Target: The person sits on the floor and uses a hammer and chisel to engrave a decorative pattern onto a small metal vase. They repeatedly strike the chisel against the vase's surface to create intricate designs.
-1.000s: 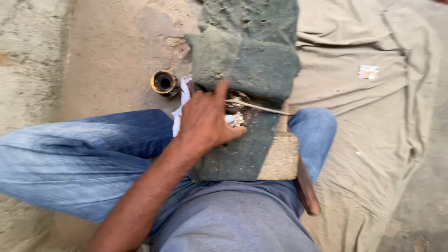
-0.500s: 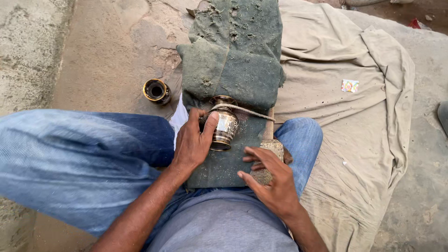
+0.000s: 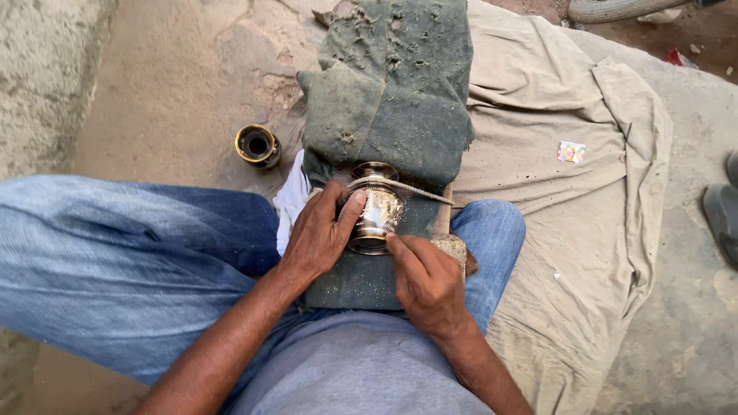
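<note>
Since a second ago, when only the left hand was pressed over the green cloth and hid whatever lay beneath it, a small shiny metal pot [image 3: 374, 209] has been brought into full view and the right hand has been brought in from the lap; half a second ago that hand was still resting lower, on the block's end, and it has now been raised to the pot's base. The work is thus judged to have passed from one-handed steadying to two-handed handling of the pot. Furthest left, a rough pale wall [image 3: 46, 77] is seen, then bare dusty ground [image 3: 169, 84], on which a small dark round cup with a brass-coloured rim [image 3: 257, 146] has been left standing, well apart from the hands. A leg in blue jeans [image 3: 131, 261] is stretched across the lower left. The left hand [image 3: 319, 234] is wrapped around the pot's left flank, its fingers closed on the side and the thumb laid along the body. The pot lies tilted on its side on the padded green cloth [image 3: 392, 100], which is draped over a block between the knees and serves as the worktop; a thin cord [image 3: 419, 192] is drawn across the pot's neck. The right hand [image 3: 427, 280] is set at the pot's lower rim, fingers [image 3: 400, 250] narrowed and pinched against it; whether a tool is held there cannot be told. To the right, a crumpled beige sheet [image 3: 569, 215] is spread over the floor, with a small coloured scrap [image 3: 570, 151] on it, and a dark sandal [image 3: 723, 215] is cut off at the edge.
</note>
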